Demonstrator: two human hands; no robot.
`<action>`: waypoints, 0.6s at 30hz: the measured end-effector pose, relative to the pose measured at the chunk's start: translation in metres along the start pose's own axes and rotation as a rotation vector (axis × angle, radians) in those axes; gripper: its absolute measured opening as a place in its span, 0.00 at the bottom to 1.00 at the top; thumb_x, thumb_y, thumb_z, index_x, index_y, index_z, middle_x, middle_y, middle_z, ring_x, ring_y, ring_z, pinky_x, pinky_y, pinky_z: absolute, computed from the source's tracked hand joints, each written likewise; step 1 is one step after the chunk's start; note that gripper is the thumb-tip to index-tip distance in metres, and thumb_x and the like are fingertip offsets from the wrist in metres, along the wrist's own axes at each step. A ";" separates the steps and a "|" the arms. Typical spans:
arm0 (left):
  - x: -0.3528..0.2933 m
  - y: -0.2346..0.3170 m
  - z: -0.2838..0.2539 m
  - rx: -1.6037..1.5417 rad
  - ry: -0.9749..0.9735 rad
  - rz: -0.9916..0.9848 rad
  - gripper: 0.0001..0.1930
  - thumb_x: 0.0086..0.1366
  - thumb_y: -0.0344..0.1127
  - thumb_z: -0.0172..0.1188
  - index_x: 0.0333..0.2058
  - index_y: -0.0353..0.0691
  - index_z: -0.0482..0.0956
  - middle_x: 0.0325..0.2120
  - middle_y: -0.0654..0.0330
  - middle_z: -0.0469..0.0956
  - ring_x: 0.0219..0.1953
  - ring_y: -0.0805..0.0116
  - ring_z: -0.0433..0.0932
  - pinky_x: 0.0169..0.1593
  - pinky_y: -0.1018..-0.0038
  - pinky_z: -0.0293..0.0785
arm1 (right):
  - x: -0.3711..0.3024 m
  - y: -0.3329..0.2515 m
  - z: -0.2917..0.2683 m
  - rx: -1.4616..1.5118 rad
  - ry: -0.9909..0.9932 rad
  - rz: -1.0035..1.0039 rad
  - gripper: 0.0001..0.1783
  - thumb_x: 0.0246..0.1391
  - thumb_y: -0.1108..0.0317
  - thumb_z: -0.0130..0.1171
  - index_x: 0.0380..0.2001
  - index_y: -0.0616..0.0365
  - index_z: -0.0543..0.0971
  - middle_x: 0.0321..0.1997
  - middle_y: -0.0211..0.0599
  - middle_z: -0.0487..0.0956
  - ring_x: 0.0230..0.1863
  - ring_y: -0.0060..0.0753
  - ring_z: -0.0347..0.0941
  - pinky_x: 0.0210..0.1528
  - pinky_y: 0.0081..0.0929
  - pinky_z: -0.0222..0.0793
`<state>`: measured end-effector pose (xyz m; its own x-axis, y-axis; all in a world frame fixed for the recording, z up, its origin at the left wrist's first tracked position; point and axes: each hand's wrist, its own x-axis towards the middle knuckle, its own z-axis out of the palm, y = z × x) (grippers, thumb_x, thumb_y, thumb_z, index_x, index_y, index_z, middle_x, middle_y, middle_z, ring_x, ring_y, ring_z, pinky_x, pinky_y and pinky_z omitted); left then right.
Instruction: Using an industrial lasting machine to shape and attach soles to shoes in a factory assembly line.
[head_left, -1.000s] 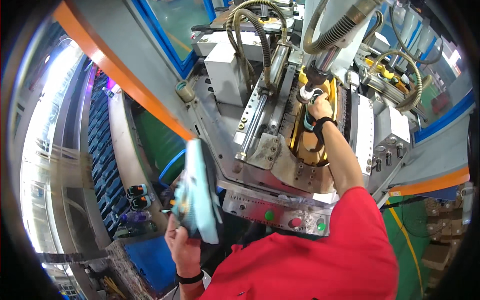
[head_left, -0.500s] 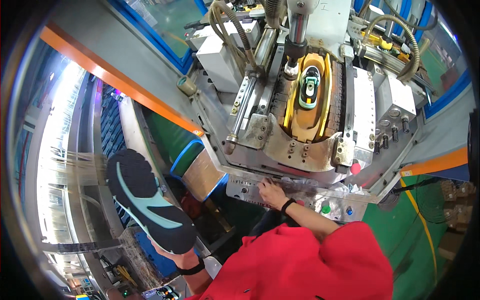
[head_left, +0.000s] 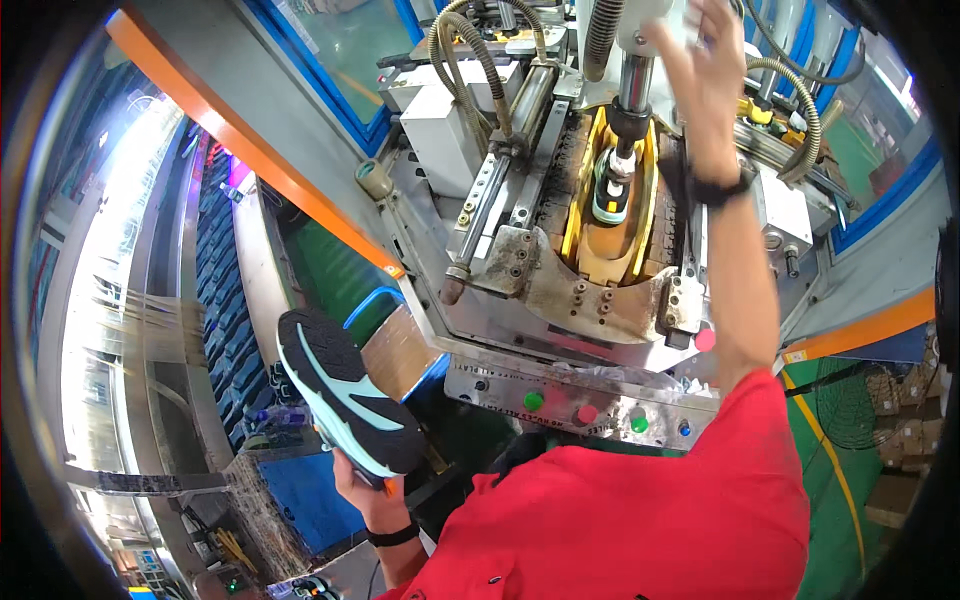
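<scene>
In my left hand point(head_left: 372, 500), closed around its heel end, is a shoe point(head_left: 352, 395) with its black and light-teal sole turned toward me. My right hand point(head_left: 705, 90) is raised beside the upper part of the press machine, slightly smeared, its fingers stretched and apart with nothing seen in them. Just left of it, the metal press shaft point(head_left: 633, 85) reaches down onto a second shoe, dark and teal point(head_left: 611, 195). That shoe sits in a tan mould point(head_left: 607, 268) with yellow sides, and the shaft's tip covers part of it.
A metal panel point(head_left: 480, 388) with green, red and blue buttons runs along the machine's front. To the left are an orange-edged frame point(head_left: 250, 170), a dark ridged conveyor point(head_left: 222, 290) and a blue-rimmed bin point(head_left: 400, 350). At right stand a wire fan point(head_left: 850, 400) and stacked boxes.
My right hand has left the button panel and risen to the press's upper part. The shaft has shifted right and come down onto the shoe in the mould. The held shoe has moved right.
</scene>
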<state>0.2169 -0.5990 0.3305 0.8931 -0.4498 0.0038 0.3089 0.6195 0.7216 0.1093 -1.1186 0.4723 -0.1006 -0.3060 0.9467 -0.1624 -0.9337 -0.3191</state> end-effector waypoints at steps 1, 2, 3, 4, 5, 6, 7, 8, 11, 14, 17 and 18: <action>0.001 -0.007 0.000 -0.003 -0.028 -0.039 0.24 0.69 0.46 0.50 0.60 0.43 0.68 0.56 0.54 0.73 0.57 0.52 0.72 0.61 0.50 0.66 | 0.032 0.035 0.011 -0.028 0.011 -0.014 0.26 0.49 0.66 0.70 0.49 0.64 0.73 0.41 0.38 0.79 0.40 0.30 0.77 0.44 0.24 0.72; -0.001 -0.010 -0.011 0.041 0.011 -0.055 0.23 0.69 0.46 0.50 0.58 0.41 0.69 0.54 0.54 0.75 0.56 0.53 0.73 0.60 0.51 0.67 | 0.056 0.063 0.030 0.085 -0.125 0.233 0.23 0.48 0.70 0.68 0.47 0.64 0.73 0.35 0.34 0.79 0.35 0.28 0.75 0.38 0.27 0.72; -0.004 -0.015 -0.007 0.055 0.099 -0.047 0.23 0.68 0.45 0.51 0.56 0.38 0.71 0.52 0.54 0.76 0.54 0.52 0.75 0.59 0.52 0.69 | 0.067 0.077 0.042 0.204 -0.266 0.480 0.20 0.46 0.74 0.67 0.44 0.64 0.73 0.29 0.31 0.78 0.30 0.26 0.74 0.32 0.29 0.72; -0.008 -0.017 -0.009 0.043 0.104 -0.058 0.23 0.67 0.45 0.52 0.55 0.37 0.71 0.52 0.54 0.77 0.54 0.52 0.75 0.59 0.53 0.69 | 0.064 0.083 0.047 0.209 -0.267 0.479 0.20 0.46 0.74 0.67 0.44 0.64 0.73 0.29 0.31 0.78 0.30 0.26 0.74 0.32 0.29 0.72; -0.012 -0.019 -0.010 0.032 0.107 -0.068 0.23 0.67 0.44 0.53 0.55 0.36 0.72 0.51 0.53 0.77 0.53 0.52 0.76 0.59 0.53 0.70 | 0.056 0.088 0.052 0.337 -0.207 0.317 0.20 0.45 0.73 0.68 0.42 0.64 0.73 0.30 0.31 0.77 0.29 0.27 0.73 0.30 0.29 0.72; -0.017 -0.019 0.002 0.052 0.216 -0.100 0.23 0.63 0.41 0.57 0.54 0.37 0.69 0.48 0.53 0.77 0.51 0.55 0.77 0.55 0.58 0.73 | 0.051 0.080 0.055 0.467 -0.150 0.157 0.20 0.44 0.72 0.68 0.41 0.64 0.73 0.30 0.31 0.77 0.28 0.27 0.72 0.28 0.29 0.72; -0.021 -0.020 0.003 0.052 0.224 -0.090 0.23 0.63 0.41 0.57 0.54 0.37 0.69 0.48 0.53 0.77 0.51 0.55 0.77 0.55 0.58 0.73 | 0.050 0.072 0.055 0.480 -0.153 0.158 0.20 0.44 0.72 0.68 0.41 0.64 0.73 0.30 0.31 0.77 0.28 0.27 0.72 0.28 0.29 0.72; -0.025 -0.022 0.003 0.059 0.258 -0.095 0.24 0.62 0.41 0.57 0.54 0.37 0.69 0.48 0.54 0.77 0.50 0.56 0.77 0.55 0.59 0.74 | 0.051 0.064 0.054 0.298 -0.126 0.185 0.22 0.43 0.71 0.69 0.41 0.64 0.73 0.30 0.31 0.76 0.28 0.27 0.72 0.29 0.28 0.71; -0.042 -0.018 0.005 0.137 0.296 -0.082 0.24 0.61 0.40 0.59 0.54 0.36 0.69 0.46 0.55 0.77 0.47 0.59 0.78 0.52 0.63 0.75 | 0.042 0.069 0.069 0.376 0.041 0.017 0.27 0.41 0.69 0.71 0.45 0.67 0.71 0.31 0.34 0.76 0.29 0.28 0.73 0.30 0.27 0.72; -0.059 -0.010 0.001 0.292 0.315 -0.015 0.23 0.60 0.35 0.59 0.53 0.33 0.69 0.43 0.57 0.77 0.42 0.64 0.80 0.44 0.68 0.79 | 0.056 0.079 0.059 0.159 -0.600 0.590 0.33 0.47 0.66 0.69 0.54 0.65 0.67 0.41 0.41 0.78 0.39 0.30 0.76 0.41 0.27 0.73; -0.066 -0.012 -0.003 0.309 0.372 -0.097 0.20 0.57 0.28 0.63 0.49 0.32 0.73 0.40 0.58 0.79 0.38 0.66 0.81 0.42 0.69 0.79 | 0.080 0.206 0.038 -0.039 -0.582 0.260 0.18 0.61 0.61 0.58 0.49 0.60 0.77 0.46 0.42 0.80 0.42 0.28 0.77 0.45 0.25 0.73; -0.073 -0.007 -0.003 0.290 0.386 -0.065 0.19 0.57 0.27 0.64 0.48 0.31 0.74 0.39 0.58 0.79 0.37 0.66 0.80 0.42 0.69 0.79 | 0.079 0.213 0.038 -0.033 -0.613 0.257 0.17 0.61 0.61 0.58 0.49 0.60 0.77 0.46 0.42 0.80 0.42 0.28 0.77 0.45 0.26 0.73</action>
<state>0.1506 -0.5687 0.3232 0.9480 -0.1758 -0.2653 0.3133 0.3685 0.8752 0.1039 -1.3485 0.4812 0.4347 -0.5778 0.6908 -0.2387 -0.8135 -0.5303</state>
